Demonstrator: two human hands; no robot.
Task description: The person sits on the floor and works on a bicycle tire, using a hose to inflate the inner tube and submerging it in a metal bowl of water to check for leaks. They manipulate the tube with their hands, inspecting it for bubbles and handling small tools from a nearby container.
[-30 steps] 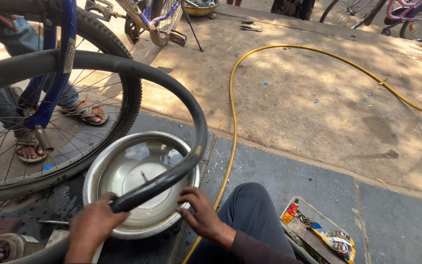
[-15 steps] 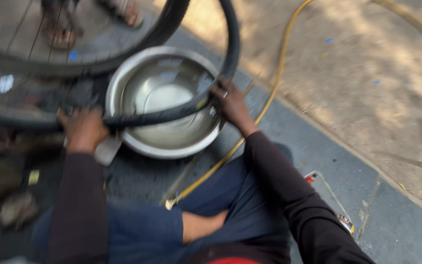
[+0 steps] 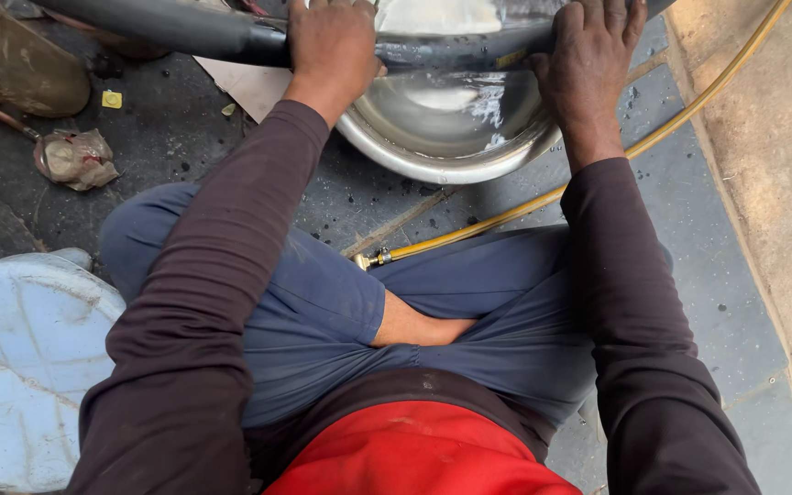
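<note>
A thin yellow rubber hose (image 3: pixel 543 197) with a small brass end fitting (image 3: pixel 368 259) runs slantwise over the dark grey stone floor (image 3: pixel 185 156), its fitted end lying just beside the blue trouser knee. Well to the left of the hose, a crumpled brownish rag or paper wad (image 3: pixel 75 158) lies on the floor, with a small yellow square scrap (image 3: pixel 112 99) a little above it. Further left and up from the hose stands a muddy olive-brown can (image 3: pixel 20 64), lying tilted. Below the wad, at the lower left, sits a worn pale blue plastic seat or lid (image 3: pixel 20 357). Right of the hose spreads a tan concrete slab (image 3: pixel 781 183)
</note>
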